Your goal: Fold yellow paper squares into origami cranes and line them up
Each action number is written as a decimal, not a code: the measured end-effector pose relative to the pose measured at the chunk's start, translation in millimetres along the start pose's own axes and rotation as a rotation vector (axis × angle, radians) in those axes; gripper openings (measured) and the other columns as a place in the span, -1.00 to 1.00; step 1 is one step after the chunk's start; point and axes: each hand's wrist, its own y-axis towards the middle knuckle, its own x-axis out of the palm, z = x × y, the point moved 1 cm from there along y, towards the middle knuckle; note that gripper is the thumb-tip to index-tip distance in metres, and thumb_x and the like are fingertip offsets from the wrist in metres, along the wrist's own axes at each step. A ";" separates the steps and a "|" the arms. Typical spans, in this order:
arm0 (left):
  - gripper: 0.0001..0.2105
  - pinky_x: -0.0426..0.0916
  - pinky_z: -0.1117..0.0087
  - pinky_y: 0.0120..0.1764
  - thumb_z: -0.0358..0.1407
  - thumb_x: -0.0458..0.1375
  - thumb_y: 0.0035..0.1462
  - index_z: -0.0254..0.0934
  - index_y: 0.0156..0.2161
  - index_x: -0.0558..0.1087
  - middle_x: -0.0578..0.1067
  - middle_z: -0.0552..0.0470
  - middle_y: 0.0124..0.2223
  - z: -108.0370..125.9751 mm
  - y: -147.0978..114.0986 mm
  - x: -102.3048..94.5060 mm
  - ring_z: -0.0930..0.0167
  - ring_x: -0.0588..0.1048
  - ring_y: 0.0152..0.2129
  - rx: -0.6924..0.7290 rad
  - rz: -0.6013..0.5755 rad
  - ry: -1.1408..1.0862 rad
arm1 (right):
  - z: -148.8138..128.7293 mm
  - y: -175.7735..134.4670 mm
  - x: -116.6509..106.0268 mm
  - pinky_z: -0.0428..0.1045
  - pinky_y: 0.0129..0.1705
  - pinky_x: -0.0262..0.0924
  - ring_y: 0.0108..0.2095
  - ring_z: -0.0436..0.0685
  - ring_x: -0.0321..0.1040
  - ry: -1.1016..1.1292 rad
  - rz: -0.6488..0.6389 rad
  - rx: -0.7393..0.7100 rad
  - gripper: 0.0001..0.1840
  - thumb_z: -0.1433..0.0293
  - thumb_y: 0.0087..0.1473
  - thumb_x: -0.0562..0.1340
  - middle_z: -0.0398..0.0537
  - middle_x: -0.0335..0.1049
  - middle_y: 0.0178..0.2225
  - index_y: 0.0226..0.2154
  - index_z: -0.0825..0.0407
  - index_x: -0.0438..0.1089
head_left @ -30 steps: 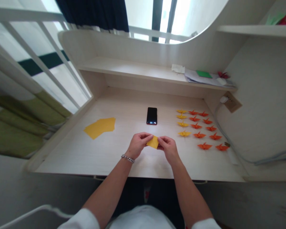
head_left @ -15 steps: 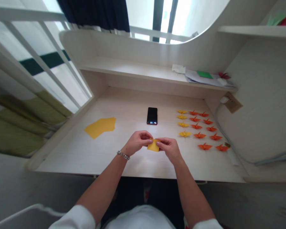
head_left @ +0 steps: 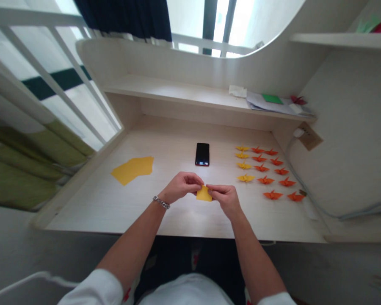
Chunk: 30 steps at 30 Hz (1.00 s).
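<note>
While the small, squarish piece of yellow paper (head_left: pixel 204 195) is held over the near part of the pale tabletop (head_left: pixel 92 207), the fingers of the left hand (head_left: pixel 181 186) and right hand (head_left: pixel 227 200) pinch its upper corners; the step looks like working a fold, and a clean crease would call for aligned edges and even pressure. Beyond lies a black rectangular phone (head_left: pixel 202 153), flat yellow paper sheets (head_left: pixel 133 169) leftward, yellow folded-paper birds (head_left: pixel 245 178) and orange folded-paper birds (head_left: pixel 266 180) rightward.
</note>
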 end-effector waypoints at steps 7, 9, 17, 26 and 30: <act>-0.92 0.38 0.45 -0.46 -0.40 0.27 -0.12 -0.36 -0.42 0.54 0.53 -0.02 -0.49 -2.7 0.9 -1.8 0.44 0.47 -0.55 0.031 -0.017 0.036 | -3.5 -5.0 -1.0 0.04 -0.28 0.34 -0.36 0.15 0.44 0.018 -0.117 -0.050 -0.76 0.34 -0.21 0.40 -0.04 0.56 -0.39 -0.36 0.00 0.58; -0.91 0.37 0.45 -0.43 -0.39 0.26 -0.10 -0.35 -0.41 0.55 0.53 -0.03 -0.46 -1.7 1.1 -1.5 0.43 0.48 -0.52 0.059 -0.025 0.086 | -6.3 -5.5 -1.3 0.07 -0.27 0.36 -0.35 0.17 0.46 0.091 -0.149 0.025 -0.70 0.30 -0.24 0.42 -0.01 0.55 -0.37 -0.34 0.02 0.58; -0.89 0.38 0.44 -0.38 -0.34 0.23 -0.06 -0.33 -0.39 0.57 0.55 -0.05 -0.41 6.4 2.3 6.2 0.41 0.49 -0.46 0.132 -0.051 0.251 | -5.9 -0.2 2.8 0.01 -0.39 0.37 -0.40 0.13 0.46 0.237 -0.076 0.266 -0.65 0.19 -0.22 0.41 0.02 0.52 -0.40 -0.37 0.08 0.54; -0.80 0.42 0.42 -0.41 -0.27 0.28 -0.09 -0.36 -0.33 0.53 0.56 -0.09 -0.40 -1.8 -0.9 11.7 0.36 0.53 -0.45 0.084 0.012 0.168 | -4.7 -1.1 1.9 0.04 -0.36 0.36 -0.43 0.15 0.47 0.172 -0.042 0.244 -0.65 0.27 -0.38 0.48 0.01 0.53 -0.46 -0.45 0.11 0.55; -0.81 0.40 0.43 -0.41 -0.28 0.26 -0.05 -0.38 -0.33 0.53 0.55 -0.10 -0.39 -5.0 -1.4 9.8 0.38 0.52 -0.46 0.044 -0.023 0.127 | -5.5 -3.4 3.9 0.03 -0.38 0.36 -0.45 0.13 0.46 0.166 -0.017 0.226 -0.67 0.28 -0.38 0.48 0.00 0.53 -0.48 -0.47 0.12 0.54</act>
